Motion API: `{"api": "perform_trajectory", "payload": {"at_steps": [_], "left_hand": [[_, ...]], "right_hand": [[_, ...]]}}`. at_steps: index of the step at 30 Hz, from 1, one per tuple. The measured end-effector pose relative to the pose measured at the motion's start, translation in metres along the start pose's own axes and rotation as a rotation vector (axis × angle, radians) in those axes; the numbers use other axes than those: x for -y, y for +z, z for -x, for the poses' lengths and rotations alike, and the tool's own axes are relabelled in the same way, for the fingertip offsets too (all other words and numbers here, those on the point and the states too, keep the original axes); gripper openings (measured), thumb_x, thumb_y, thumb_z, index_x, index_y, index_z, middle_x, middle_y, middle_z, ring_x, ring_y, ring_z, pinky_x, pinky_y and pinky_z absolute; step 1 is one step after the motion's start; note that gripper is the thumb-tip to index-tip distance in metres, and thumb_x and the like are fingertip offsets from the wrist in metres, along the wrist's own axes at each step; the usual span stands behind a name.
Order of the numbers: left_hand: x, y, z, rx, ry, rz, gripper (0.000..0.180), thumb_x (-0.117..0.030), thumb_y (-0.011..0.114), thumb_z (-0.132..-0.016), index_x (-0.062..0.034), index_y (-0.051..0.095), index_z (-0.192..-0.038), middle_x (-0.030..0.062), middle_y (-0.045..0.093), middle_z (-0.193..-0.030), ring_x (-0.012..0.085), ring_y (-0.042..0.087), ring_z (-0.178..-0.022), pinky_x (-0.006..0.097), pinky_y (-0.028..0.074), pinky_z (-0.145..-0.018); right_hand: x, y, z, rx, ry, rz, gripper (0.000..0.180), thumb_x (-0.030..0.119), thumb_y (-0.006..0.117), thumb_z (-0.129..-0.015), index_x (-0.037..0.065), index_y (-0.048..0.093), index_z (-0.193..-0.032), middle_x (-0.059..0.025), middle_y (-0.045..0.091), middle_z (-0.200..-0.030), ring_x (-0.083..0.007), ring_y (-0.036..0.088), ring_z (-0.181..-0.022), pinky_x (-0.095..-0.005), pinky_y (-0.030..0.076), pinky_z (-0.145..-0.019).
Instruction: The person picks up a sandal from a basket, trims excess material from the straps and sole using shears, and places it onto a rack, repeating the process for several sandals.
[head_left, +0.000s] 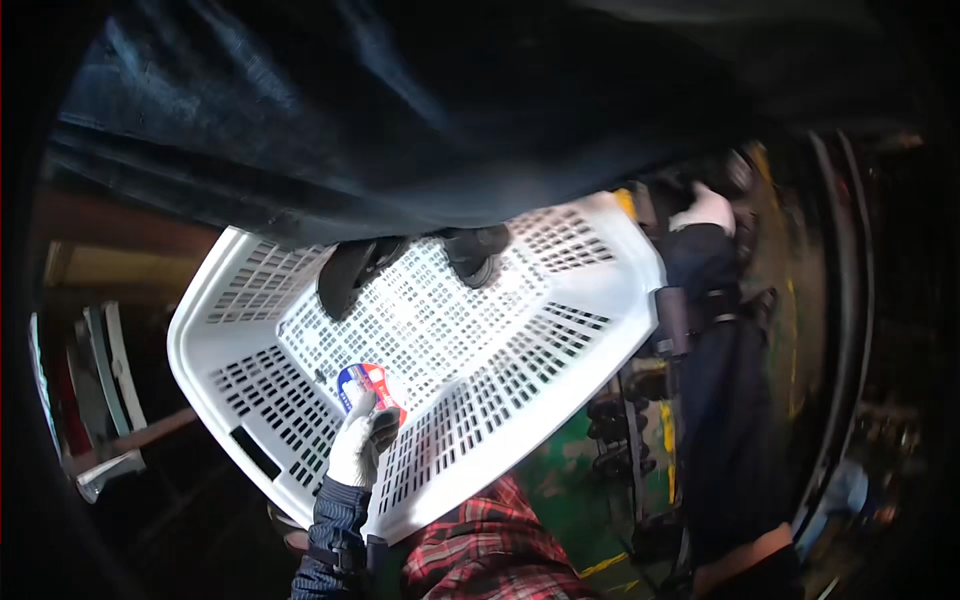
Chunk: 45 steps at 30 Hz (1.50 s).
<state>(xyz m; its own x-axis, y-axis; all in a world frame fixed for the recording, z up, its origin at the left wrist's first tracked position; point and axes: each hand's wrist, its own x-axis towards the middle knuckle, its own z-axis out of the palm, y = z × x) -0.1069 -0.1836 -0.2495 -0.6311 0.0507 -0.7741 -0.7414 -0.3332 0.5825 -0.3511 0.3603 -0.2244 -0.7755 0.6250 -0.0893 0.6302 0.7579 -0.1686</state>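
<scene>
Basket rim [520,430], left fingers [364,410] inside, room rightward

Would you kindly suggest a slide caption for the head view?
Gloved left hand at a red-and-blue item inside a white perforated basket, right hand beyond its rim.

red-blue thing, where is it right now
In the head view, the red-blue thing is lower left of centre, at the fingertips of the left hand, against the inside of the white basket.

Pale strips [122,365] show left of green floor [562,468].
</scene>
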Motion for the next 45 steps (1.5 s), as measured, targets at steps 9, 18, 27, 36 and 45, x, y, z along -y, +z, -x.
{"api": "perform_trajectory", "payload": {"at_steps": [9, 18, 27, 36, 45], "left_hand": [[0.043, -0.008, -0.204, -0.055, -0.02, -0.526, 0.079, -0.022, 0.068, -0.088, 0.0114, 0.028, -0.147, 0.0253, 0.055, -0.131, 0.0272, 0.056, -0.115, 0.03, 0.044, -0.101], [0.045, 0.197, -0.383, -0.089, 0.0, -0.873, 0.058, -0.02, 0.069, -0.081, 0.0053, 0.053, -0.13, 0.0243, 0.06, -0.126, 0.0336, 0.06, -0.117, 0.037, 0.046, -0.102], [0.115, -0.028, -0.159, -0.278, -0.279, -1.404, 0.038, -0.019, 0.053, -0.082, -0.01, 0.07, -0.115, 0.0233, 0.068, -0.108, 0.0358, 0.065, -0.108, 0.04, 0.049, -0.097], [-0.067, 0.11, 0.116, 0.099, 0.711, -1.827, 0.048, -0.014, 0.071, -0.064, -0.0109, 0.067, -0.112, 0.0074, 0.066, -0.086, 0.0244, 0.067, -0.074, 0.038, 0.055, -0.059], [-0.038, 0.234, 0.231, 0.633, 1.574, -0.964, 0.035, -0.002, 0.069, -0.063, 0.0015, 0.065, -0.098, 0.0215, 0.063, -0.096, 0.0317, 0.067, -0.073, 0.039, 0.055, -0.056]], "right_hand": [[-0.026, 0.018, 0.065, 0.043, 0.131, -1.561, 0.031, 0.027, 0.058, -0.099, 0.011, 0.05, -0.124, -0.0084, 0.056, -0.11, -0.0201, 0.057, -0.106, -0.0393, 0.049, -0.094], [-0.023, -0.012, 0.288, 0.417, 0.462, -1.423, 0.075, 0.028, 0.074, -0.086, 0.015, 0.037, -0.15, -0.0063, 0.052, -0.122, -0.0225, 0.052, -0.107, -0.0368, 0.044, -0.09], [-0.023, -0.041, 0.347, 0.598, 0.731, -1.191, 0.071, 0.001, 0.066, -0.078, -0.006, 0.039, -0.144, -0.0131, 0.056, -0.122, -0.0249, 0.061, -0.104, -0.038, 0.051, -0.094], [0.032, -0.082, 0.368, 0.571, -0.838, -0.432, 0.056, 0.024, 0.081, -0.071, 0.005, 0.063, -0.121, -0.0131, 0.049, -0.126, -0.0343, 0.052, -0.115, -0.0407, 0.049, -0.095], [-0.083, -0.136, 0.413, 1.066, 0.435, -1.625, 0.032, 0.013, 0.064, -0.084, 0.005, 0.064, -0.115, -0.0071, 0.065, -0.113, -0.0221, 0.065, -0.098, -0.0348, 0.052, -0.088]]}}
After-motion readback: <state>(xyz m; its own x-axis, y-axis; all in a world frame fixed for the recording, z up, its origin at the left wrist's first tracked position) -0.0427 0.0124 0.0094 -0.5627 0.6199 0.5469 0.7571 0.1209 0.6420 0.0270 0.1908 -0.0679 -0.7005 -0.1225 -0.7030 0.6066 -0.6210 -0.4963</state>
